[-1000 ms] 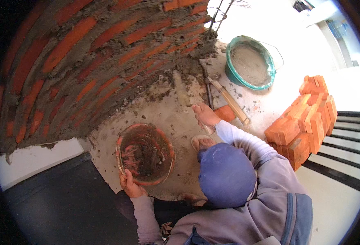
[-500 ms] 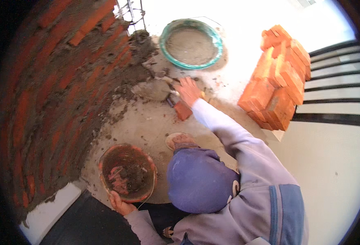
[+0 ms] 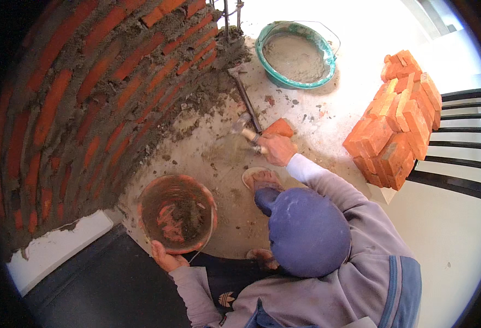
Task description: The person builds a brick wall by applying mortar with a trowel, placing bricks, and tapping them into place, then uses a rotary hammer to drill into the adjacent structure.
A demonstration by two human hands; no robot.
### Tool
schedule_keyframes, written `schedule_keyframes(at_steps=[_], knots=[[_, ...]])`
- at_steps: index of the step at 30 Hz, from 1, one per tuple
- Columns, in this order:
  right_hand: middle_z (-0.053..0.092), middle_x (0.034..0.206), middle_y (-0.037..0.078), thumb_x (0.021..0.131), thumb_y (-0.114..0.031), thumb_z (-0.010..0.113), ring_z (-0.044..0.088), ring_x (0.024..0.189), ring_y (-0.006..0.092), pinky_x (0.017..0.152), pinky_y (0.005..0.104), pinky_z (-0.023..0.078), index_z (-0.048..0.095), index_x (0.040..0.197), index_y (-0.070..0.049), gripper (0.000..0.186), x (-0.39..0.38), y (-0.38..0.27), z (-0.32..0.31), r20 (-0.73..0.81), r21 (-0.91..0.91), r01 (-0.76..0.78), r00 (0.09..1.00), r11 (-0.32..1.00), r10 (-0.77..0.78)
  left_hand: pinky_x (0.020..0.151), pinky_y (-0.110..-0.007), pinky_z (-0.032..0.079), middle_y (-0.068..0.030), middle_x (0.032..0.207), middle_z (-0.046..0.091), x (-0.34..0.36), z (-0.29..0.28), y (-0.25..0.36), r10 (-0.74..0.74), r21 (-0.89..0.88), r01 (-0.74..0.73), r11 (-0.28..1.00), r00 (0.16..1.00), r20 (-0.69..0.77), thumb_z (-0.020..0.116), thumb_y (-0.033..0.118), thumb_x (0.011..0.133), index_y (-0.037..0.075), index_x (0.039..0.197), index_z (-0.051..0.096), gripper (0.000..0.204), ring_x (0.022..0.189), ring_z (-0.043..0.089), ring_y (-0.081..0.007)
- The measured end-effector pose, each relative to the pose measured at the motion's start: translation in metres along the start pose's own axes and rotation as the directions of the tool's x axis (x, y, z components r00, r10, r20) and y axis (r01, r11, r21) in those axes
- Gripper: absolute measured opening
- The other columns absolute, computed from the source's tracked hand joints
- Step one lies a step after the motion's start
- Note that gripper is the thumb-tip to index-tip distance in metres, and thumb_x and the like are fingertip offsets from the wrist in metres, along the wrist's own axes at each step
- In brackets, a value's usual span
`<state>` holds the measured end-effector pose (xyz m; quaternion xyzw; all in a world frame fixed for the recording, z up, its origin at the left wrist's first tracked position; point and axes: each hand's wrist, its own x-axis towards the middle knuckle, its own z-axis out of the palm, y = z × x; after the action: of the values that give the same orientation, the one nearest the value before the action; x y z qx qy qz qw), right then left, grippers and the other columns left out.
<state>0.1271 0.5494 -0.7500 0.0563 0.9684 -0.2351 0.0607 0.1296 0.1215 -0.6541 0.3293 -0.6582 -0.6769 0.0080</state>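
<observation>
Neither of my own hands is in view. Below me a co-worker in a blue cap (image 3: 308,232) and grey jacket squats. The co-worker's left hand (image 3: 166,257) grips the near rim of a reddish bucket (image 3: 142,210), which holds some dark mortar at its bottom. In the co-worker's right hand (image 3: 279,150) is a trowel (image 3: 249,136), its blade smeared by motion over the floor. Just beyond that hand lie an orange piece of brick (image 3: 278,127) and a dark long-handled tool (image 3: 246,101).
A rough brick wall (image 3: 52,104) with wet mortar rises on the left. At the back stands a green tub (image 3: 297,85) of grey mortar. Stacked orange bricks (image 3: 396,120) sit beside black railings (image 3: 459,139) on the right. Mortar crumbs litter the floor.
The co-worker's right hand has picked the trowel up off the floor and drawn it nearer. The dark tool beneath it now shows. The whole view has shifted; the left hand stays on the bucket.
</observation>
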Motion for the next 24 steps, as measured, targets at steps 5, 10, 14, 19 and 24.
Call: schedule_keyframes(at_steps=[5,10,14,19,24], knots=[[0.064,0.096,0.014,0.069,-0.016,0.066,0.063,0.093,0.0342,0.071,0.0466,0.053,0.061,0.109,-0.015,0.041,0.0,-0.015,0.043,0.198,0.028,0.164,0.966,0.986,-0.166,0.101,-0.038,0.042,-0.015,0.133,0.048,0.003,-0.018,0.015,-0.014,-0.082,-0.002,0.997,0.98,-0.199,0.056,0.038,0.095,0.0,0.132,0.045,0.053,0.122,0.049,-0.0266],[0.064,0.097,0.015,0.074,-0.017,0.063,0.062,0.098,0.035,0.075,0.0488,0.052,0.062,0.106,-0.015,0.032,0.023,-0.025,0.041,0.296,0.106,0.28,0.907,0.954,-0.299,0.102,-0.038,0.042,-0.0161,0.132,0.048,0.018,-0.035,0.021,0.096,-0.125,-0.116,0.985,0.984,-0.151,0.056,0.034,0.096,0.0,0.132,0.044,0.052,0.121,0.049,-0.0271],[0.063,0.105,0.018,0.08,-0.011,0.054,0.061,0.1,0.0376,0.084,0.0469,0.051,0.064,0.11,-0.013,0.031,0.117,0.022,0.035,-0.215,-0.018,-0.073,0.974,0.997,0.067,0.1,-0.039,0.044,-0.0161,0.132,0.049,0.034,-0.05,0.012,0.13,-0.142,-0.153,0.978,0.979,-0.158,0.057,0.034,0.095,-0.001,0.133,0.043,0.054,0.119,0.052,-0.0274],[0.061,0.107,0.022,0.073,-0.009,0.067,0.058,0.104,0.0405,0.087,0.0467,0.049,0.062,0.115,-0.006,0.043,0.178,0.067,0.046,-0.116,-0.016,-0.285,0.952,0.958,0.282,0.095,-0.042,0.048,-0.0162,0.128,0.053,0.041,-0.046,0.006,0.107,-0.194,-0.13,0.972,0.986,-0.128,0.057,0.035,0.094,-0.002,0.129,0.047,0.052,0.114,0.056,-0.0289],[0.057,0.112,0.021,0.074,-0.018,0.069,0.057,0.104,0.0395,0.087,0.0461,0.048,0.063,0.113,-0.006,0.042,0.09,0.029,0.025,0.149,0.004,0.046,0.988,0.999,-0.046,0.084,-0.037,0.052,-0.0144,0.123,0.056,0.05,-0.059,-0.01,0.063,-0.205,-0.099,0.974,0.982,-0.177,0.057,0.037,0.094,0.0,0.127,0.05,0.049,0.105,0.06,-0.0258]])
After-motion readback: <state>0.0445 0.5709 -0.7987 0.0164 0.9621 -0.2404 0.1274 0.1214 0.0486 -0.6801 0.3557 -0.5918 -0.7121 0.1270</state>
